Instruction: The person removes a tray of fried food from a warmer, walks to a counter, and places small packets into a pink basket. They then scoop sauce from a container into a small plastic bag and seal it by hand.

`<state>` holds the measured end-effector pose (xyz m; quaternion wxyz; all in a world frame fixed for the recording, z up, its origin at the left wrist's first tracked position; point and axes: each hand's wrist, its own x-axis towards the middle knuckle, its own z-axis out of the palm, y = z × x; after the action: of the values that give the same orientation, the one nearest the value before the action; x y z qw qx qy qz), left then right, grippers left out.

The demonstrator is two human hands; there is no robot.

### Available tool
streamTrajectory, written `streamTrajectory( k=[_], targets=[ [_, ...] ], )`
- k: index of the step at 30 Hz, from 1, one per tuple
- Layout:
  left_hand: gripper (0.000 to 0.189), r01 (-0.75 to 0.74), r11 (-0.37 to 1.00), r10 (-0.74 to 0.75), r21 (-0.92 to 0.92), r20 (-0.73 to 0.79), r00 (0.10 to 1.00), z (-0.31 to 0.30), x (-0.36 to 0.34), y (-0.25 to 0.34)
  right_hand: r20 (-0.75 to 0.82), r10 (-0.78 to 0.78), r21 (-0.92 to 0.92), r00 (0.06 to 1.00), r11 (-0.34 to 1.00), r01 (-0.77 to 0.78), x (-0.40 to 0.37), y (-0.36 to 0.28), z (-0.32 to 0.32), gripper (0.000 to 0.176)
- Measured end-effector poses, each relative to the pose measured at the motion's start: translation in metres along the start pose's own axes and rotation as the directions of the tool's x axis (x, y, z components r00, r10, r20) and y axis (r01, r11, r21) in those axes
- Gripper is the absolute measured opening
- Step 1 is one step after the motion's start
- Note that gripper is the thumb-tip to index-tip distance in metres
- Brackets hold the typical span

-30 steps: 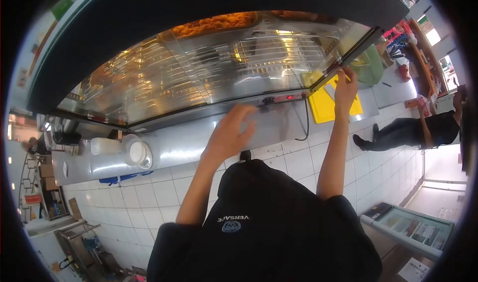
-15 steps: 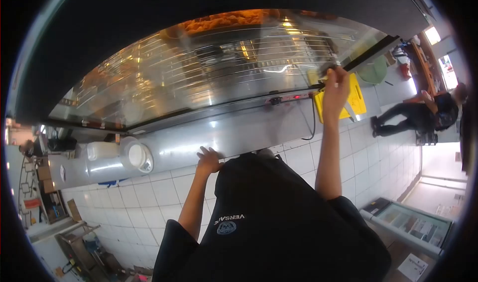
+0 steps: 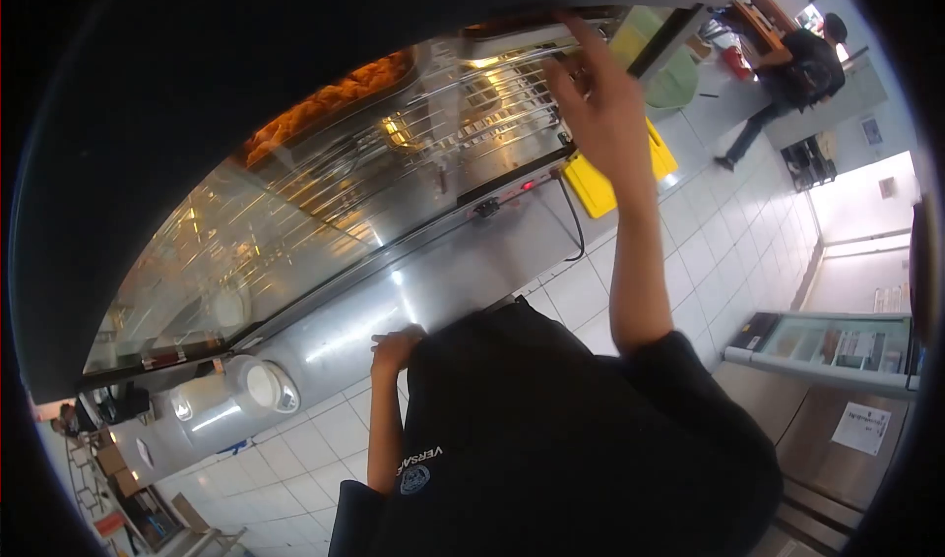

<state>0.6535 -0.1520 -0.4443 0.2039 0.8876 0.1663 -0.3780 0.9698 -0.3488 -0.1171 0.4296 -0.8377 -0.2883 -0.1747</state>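
My right hand [image 3: 605, 109] is raised in front of the right part of a lit glass display case [image 3: 295, 198]. Its index finger stretches upward, the other fingers are partly bent, and I see nothing held. Behind it are wire racks [image 3: 512, 94] and a tray of orange-brown fried food [image 3: 335, 104]. My left hand [image 3: 397, 345] rests at the edge of the steel counter [image 3: 472, 277], its fingers apart and holding nothing. A yellow board [image 3: 596, 183] lies below my right forearm.
A round white-lidded container [image 3: 264, 385] and a white tub [image 3: 197, 397] stand on the counter at left. A black cable [image 3: 576, 217] hangs over the counter edge. Another person [image 3: 802, 70] walks at the upper right. A glass-topped freezer [image 3: 827, 345] stands at right.
My right hand has left the case's lower right corner and moved up and left, its fingers spreading. The case's right part now shows without glare, its pane seemingly slid left. The view has tilted.
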Motion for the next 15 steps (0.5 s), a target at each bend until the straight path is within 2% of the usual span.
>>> streamTrajectory(
  k=[2,5,6,8,9,12,14,15],
  targets=[
    [0.034,-0.039,0.999,0.039,0.010,-0.011,0.999,-0.002,0.000,0.000,0.052,-0.146,-0.201,0.988,0.967,0.153,0.021,0.012,-0.004,0.040],
    [0.036,-0.125,0.992,0.127,0.022,-0.090,0.988,-0.011,-0.008,0.006,0.102,-0.137,-0.178,0.985,0.972,0.154,0.025,0.010,-0.013,0.036],
    [0.035,-0.094,0.992,0.105,0.090,-0.126,0.987,0.001,-0.002,0.001,0.113,-0.138,-0.173,0.984,0.972,0.157,0.022,0.006,-0.018,0.035],
    [0.034,-0.053,0.992,0.069,0.114,-0.145,0.987,0.016,0.006,-0.005,0.106,-0.022,-0.123,0.994,0.992,0.035,0.005,0.003,-0.028,0.029],
    [0.033,-0.046,0.996,0.054,0.073,-0.125,0.991,0.009,-0.001,0.001,0.089,0.006,-0.109,0.996,0.994,0.003,-0.008,0.003,-0.035,0.027],
    [0.033,-0.068,0.996,0.071,0.064,-0.055,0.996,0.040,0.027,-0.022,0.004,0.037,-0.014,0.999,0.999,-0.037,-0.032,-0.010,-0.053,0.026],
    [0.038,-0.096,0.994,0.096,0.057,0.002,0.995,0.058,0.048,-0.040,0.028,0.101,-0.026,0.994,0.995,-0.101,-0.046,-0.021,-0.067,0.027],
    [0.039,-0.062,0.995,0.059,0.084,0.034,0.998,0.059,0.051,-0.038,0.041,0.137,-0.035,0.990,0.990,-0.136,-0.052,-0.024,-0.073,0.027]
  ],
)
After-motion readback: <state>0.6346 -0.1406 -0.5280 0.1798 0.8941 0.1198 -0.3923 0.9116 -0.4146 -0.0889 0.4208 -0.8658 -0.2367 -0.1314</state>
